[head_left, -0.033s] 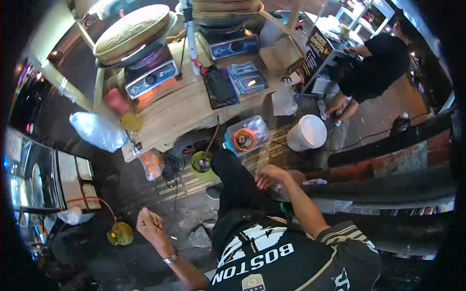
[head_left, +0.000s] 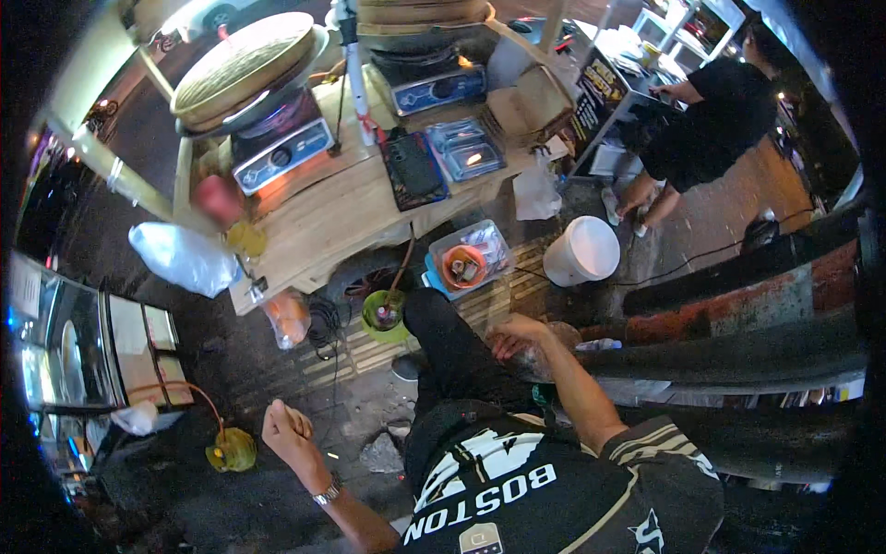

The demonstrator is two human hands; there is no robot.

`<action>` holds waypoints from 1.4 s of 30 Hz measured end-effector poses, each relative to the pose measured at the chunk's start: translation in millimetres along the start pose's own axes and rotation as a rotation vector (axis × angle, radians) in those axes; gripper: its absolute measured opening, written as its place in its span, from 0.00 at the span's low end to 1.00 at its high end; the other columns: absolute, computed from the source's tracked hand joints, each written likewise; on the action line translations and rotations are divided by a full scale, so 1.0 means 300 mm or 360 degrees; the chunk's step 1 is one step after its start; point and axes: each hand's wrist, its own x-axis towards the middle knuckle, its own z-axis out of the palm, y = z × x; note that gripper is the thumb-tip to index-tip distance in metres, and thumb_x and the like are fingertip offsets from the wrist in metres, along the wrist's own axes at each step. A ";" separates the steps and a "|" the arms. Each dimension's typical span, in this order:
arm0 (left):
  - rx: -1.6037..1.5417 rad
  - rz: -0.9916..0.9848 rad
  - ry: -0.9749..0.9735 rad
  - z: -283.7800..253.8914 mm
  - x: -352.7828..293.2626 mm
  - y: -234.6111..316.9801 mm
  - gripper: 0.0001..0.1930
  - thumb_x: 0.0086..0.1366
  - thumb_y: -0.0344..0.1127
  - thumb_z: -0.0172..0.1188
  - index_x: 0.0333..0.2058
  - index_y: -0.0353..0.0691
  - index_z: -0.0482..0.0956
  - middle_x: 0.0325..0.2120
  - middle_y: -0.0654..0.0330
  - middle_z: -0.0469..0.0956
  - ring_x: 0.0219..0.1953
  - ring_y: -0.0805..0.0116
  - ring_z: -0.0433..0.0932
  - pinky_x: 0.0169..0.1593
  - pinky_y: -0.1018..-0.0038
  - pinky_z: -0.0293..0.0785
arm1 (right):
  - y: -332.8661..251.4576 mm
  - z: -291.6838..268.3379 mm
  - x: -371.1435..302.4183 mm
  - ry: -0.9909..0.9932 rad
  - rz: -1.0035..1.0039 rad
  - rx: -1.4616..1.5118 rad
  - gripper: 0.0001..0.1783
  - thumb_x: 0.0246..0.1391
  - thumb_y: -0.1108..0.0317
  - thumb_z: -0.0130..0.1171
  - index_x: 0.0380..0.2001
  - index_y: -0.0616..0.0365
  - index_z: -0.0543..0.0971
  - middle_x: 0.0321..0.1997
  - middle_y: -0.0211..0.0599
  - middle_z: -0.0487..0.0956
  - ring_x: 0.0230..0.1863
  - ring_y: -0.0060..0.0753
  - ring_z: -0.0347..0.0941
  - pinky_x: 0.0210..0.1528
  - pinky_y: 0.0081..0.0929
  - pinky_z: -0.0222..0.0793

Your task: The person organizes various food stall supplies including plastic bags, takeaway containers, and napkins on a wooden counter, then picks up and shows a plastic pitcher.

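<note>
My left hand (head_left: 288,432) hangs over the dark ground at the lower left, a watch on its wrist. Its fingers are curled closed; the inside of the fist is hidden. Beside my black-clad thigh (head_left: 443,332), my right hand (head_left: 520,336) hangs with loosely bent fingers a little apart, and I see nothing held in it. Nearest to it is a round see-through item (head_left: 560,335), partly behind my hand and forearm. A green gas cylinder (head_left: 382,325) with a hose stands just beyond my knee.
Ahead, a wooden table (head_left: 323,222) bears a gas stove (head_left: 284,157), a bamboo steamer (head_left: 245,69) and a black phone-like slab (head_left: 413,169). On the ground are an orange bowl (head_left: 464,266), a white bucket (head_left: 581,251) and another gas cylinder (head_left: 231,450). A person (head_left: 720,120) stands at right.
The view has shifted very slightly. My right hand's fingers have loosened and hang a little lower; my left hand stays curled in nearly the same place.
</note>
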 end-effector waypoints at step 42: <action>0.1296 -0.1474 0.0365 0.106 -0.119 -0.825 0.17 0.70 0.40 0.53 0.22 0.47 0.63 0.18 0.69 0.53 0.21 0.73 0.48 0.25 0.71 0.47 | -0.261 -1.199 1.048 0.1774 -0.0286 -0.1625 0.18 0.51 0.65 0.56 0.47 0.55 0.76 0.53 0.40 0.75 0.50 0.49 0.73 0.46 0.45 0.72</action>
